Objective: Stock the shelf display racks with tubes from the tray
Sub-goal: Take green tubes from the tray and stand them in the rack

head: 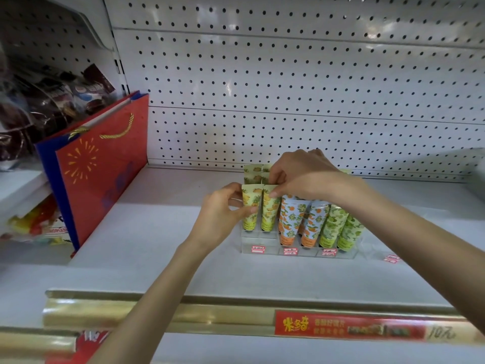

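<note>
A clear acrylic display rack [299,252] stands on the white shelf [157,245], holding upright tubes. Two yellow pineapple-print tubes [269,214] fill its left front slots, blue orange-print tubes [292,219] the middle and green lime-print tubes [341,229] the right. My left hand [220,216] pinches the leftmost yellow tube [249,214] at its side. My right hand [301,177] reaches over the rack and pinches the crimped top of the second yellow tube. More yellow tubes [252,173] stand in the row behind. No tray is in view.
A red and blue gift bag [99,174] leans at the shelf's left end. Snack packets [52,101] pile behind it. White pegboard [288,88] backs the shelf. A gold price rail [183,316] with a red label [349,327] runs along the front edge.
</note>
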`<state>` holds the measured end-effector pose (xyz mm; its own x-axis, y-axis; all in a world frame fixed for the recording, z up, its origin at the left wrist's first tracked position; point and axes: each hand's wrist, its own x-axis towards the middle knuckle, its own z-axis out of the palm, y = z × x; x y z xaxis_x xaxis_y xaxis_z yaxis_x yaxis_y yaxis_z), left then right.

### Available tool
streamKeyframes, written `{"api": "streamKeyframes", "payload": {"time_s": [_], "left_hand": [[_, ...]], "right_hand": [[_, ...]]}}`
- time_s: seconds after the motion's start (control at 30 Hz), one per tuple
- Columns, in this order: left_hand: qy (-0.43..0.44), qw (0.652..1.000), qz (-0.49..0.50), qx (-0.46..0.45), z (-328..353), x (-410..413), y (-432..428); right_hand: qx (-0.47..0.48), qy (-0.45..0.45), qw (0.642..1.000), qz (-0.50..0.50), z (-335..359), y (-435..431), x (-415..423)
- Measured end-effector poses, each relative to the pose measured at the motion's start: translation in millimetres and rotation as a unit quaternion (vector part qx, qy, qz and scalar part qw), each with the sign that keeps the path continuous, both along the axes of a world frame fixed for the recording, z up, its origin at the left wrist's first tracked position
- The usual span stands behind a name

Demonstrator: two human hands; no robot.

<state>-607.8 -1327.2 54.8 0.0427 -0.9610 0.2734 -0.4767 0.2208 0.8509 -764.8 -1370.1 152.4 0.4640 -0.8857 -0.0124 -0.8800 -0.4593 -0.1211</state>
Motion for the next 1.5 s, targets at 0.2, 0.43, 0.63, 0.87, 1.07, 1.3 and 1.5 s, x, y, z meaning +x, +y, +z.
{"api": "streamKeyframes", "payload": {"time_s": [0.2, 0.43, 0.63, 0.87, 1.07, 1.3, 1.5], "left_hand": [[-0.004, 1.0, 0.007, 0.002, 7.1, 2.2, 6.2], [-0.064, 0.995, 0.066, -0.031, 29.8, 19.7, 19.7], [-0.168, 0.968, 0.132, -0.134, 63.8, 29.4, 32.6], [-0.37, 0.899, 0.145, -0.187, 77.0, 9.6, 37.5], [-0.46, 0.87, 0.119, -0.131, 63.2, -24.8, 39.6], [-0.477, 0.863, 0.091, -0.142, 64.8, -81.6, 41.7], [-0.462, 0.871, 0.083, -0.144, 63.6, -143.3, 45.3]], "right_hand": [[0.014, -0.043, 0.999, -0.011, 4.8, 1.4, -5.5], [-0.016, -0.1, 0.994, -0.041, 26.2, 7.5, -22.2], [-0.139, -0.181, 0.972, -0.055, 30.9, 21.3, -42.1], [-0.209, -0.063, 0.967, -0.13, 5.6, 56.1, -82.6], [-0.157, 0.037, 0.968, -0.192, -19.0, 83.6, -116.2], [-0.172, 0.042, 0.959, -0.22, -34.1, 105.5, -168.7], [-0.206, 0.014, 0.948, -0.243, -34.4, 122.6, -231.9]]}}
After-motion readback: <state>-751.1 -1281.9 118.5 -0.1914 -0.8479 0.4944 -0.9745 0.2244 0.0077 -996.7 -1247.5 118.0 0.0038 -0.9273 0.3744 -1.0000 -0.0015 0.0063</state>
